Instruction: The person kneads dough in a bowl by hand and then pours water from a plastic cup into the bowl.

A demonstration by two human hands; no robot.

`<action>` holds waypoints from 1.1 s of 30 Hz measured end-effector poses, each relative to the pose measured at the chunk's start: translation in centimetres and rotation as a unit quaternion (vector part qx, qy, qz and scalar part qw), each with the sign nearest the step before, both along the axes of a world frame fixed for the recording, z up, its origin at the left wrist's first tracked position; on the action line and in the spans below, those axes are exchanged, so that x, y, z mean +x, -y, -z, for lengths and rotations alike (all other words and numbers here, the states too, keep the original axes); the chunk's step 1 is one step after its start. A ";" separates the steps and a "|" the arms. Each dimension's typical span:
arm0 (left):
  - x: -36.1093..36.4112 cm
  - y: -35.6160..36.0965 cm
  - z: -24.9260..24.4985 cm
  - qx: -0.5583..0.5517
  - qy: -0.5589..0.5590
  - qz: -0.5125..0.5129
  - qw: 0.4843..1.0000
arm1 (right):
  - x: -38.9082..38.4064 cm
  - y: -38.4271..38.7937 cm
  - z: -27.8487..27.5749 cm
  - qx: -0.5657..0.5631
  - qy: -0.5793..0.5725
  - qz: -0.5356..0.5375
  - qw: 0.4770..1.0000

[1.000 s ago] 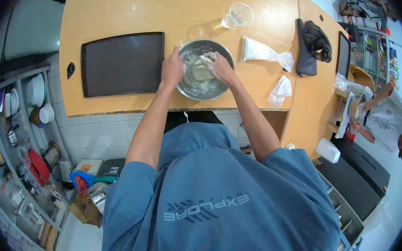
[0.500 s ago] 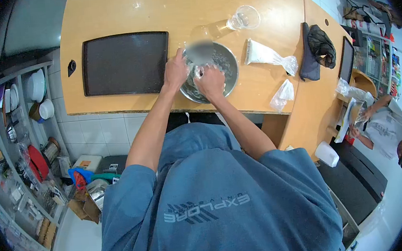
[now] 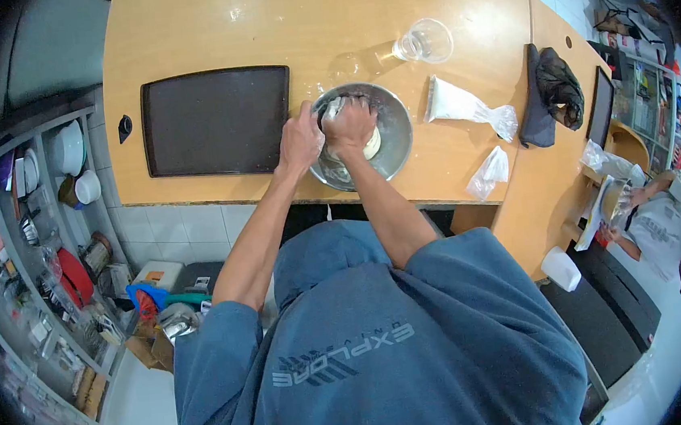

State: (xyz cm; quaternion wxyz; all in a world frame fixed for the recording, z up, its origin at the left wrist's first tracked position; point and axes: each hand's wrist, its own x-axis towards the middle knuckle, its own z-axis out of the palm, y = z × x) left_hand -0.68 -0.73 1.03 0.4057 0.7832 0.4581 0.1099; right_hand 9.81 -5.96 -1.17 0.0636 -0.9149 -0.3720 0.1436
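1. The steel mixing bowl (image 3: 403, 130) sits on the wooden counter (image 3: 203, 30), close to the counter's near edge and just past the person's chest.
2. A pale lump of dough (image 3: 370, 145) lies inside the bowl. Part of it shows at the 4 o'clock side of the right hand, and white smears coat the bowl's inner wall.
3. The left hand (image 3: 300, 141) clasps the bowl's rim at its 9 o'clock side, with the fingers curled over the edge.
4. The right hand (image 3: 349, 123) is down inside the bowl, knuckles up. Its fingers are bent over and clenched into the dough, and the fingertips are hidden under the hand.
5. A dark rectangular baking tray (image 3: 218, 122) lies flat at the bowl's 9 o'clock, just beside the left hand.
6. A clear cup (image 3: 424, 42) lies tipped on its side at the bowl's 1 o'clock, apart from the rim.
7. A plastic bag holding white powder (image 3: 461, 105) lies at the bowl's 3 o'clock, near it but not touching.
8. A smaller crumpled plastic bag (image 3: 491, 171) sits at the bowl's 4 o'clock, by the counter's edge.
9. A dark folded cloth (image 3: 536, 102) rests farther off at 3 o'clock, with a black bundle (image 3: 561, 84) on its far side.
10. Another person (image 3: 657, 225) is well apart at 4 o'clock, holding something in both hands.
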 end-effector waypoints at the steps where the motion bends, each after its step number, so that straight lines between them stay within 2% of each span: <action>1: 0.0 0.1 0.0 -0.012 -0.008 -0.006 1.000 | 0.0 -0.2 0.9 0.007 -0.001 0.017 1.000; 5: -0.1 0.2 -0.7 -0.047 -0.014 -0.018 0.999 | 0.4 -0.1 1.2 0.034 -0.030 0.042 0.998; 8: 0.0 0.7 -0.3 -0.030 0.007 -0.036 0.999 | 1.2 0.5 1.6 0.067 -0.081 0.069 0.992; 9: 0.1 0.8 -0.3 -0.029 0.002 -0.042 0.999 | 2.0 1.3 1.6 0.095 -0.113 0.013 0.989; 12: 0.3 0.9 -0.4 -0.018 -0.011 -0.043 0.999 | 5.7 1.9 0.5 0.021 -0.298 -0.048 0.953; 13: 0.3 0.8 -0.6 -0.011 -0.013 -0.031 0.999 | 6.1 2.4 -1.3 0.005 -0.310 -0.124 0.943; 16: 0.3 0.7 -0.5 0.018 -0.011 -0.010 1.000 | 5.1 4.3 -3.2 -0.071 -0.120 -0.335 0.932; 20: -0.2 0.6 1.3 0.052 0.009 0.012 0.999 | 5.0 6.0 -4.7 -0.045 -0.125 -0.342 0.930; 23: -0.4 0.6 1.4 0.047 -0.004 0.020 0.999 | 6.7 5.9 -7.5 -0.048 -0.304 -0.198 0.930; 26: -0.2 0.7 1.0 0.036 -0.008 0.017 0.999 | 7.4 6.7 -8.6 0.075 -0.367 -0.118 0.920; 31: 0.0 1.0 0.4 0.030 -0.006 0.013 0.999 | 4.1 8.0 -5.6 0.164 -0.187 -0.146 0.957; 32: 0.0 1.1 0.6 0.029 0.000 0.013 1.000 | 3.4 8.2 -5.4 0.171 -0.149 -0.151 0.962; 33: 0.0 1.2 0.6 0.026 0.001 0.007 1.000 | 2.7 7.9 -5.3 0.124 -0.157 -0.141 0.970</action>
